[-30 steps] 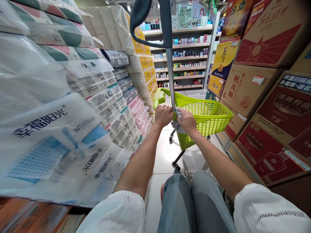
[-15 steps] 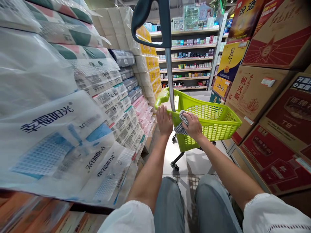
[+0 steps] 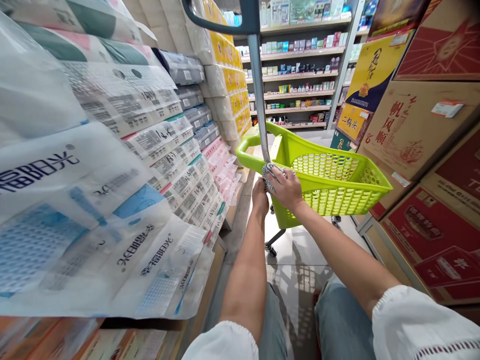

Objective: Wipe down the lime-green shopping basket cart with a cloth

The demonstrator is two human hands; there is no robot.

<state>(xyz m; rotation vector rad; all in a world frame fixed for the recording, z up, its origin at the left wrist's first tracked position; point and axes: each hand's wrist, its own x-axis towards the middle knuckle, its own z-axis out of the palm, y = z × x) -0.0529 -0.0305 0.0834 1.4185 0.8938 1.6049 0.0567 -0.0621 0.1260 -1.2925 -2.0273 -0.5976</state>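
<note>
A lime-green shopping basket cart with perforated sides stands ahead of my knees, carried on a wheeled frame. Its grey metal pole rises at the near left corner to a dark handle loop. My right hand is closed on a grey-and-white striped cloth, pressing it around the pole's foot by the basket rim. Just below and left of the cloth, my left hand is curled at the basket's near corner. Its fingertips are hidden, so what it grips is unclear.
Stacked plastic-wrapped tissue packs line the left side, with a large white plastic package close by. Cardboard boxes are piled on the right. Shelves of small goods stand behind the cart. Tiled floor runs between.
My right hand moved the cloth left and up to the pole's foot. My left hand dropped from the basket rim to below it and curled. The cart has turned slightly, and the view has shifted.
</note>
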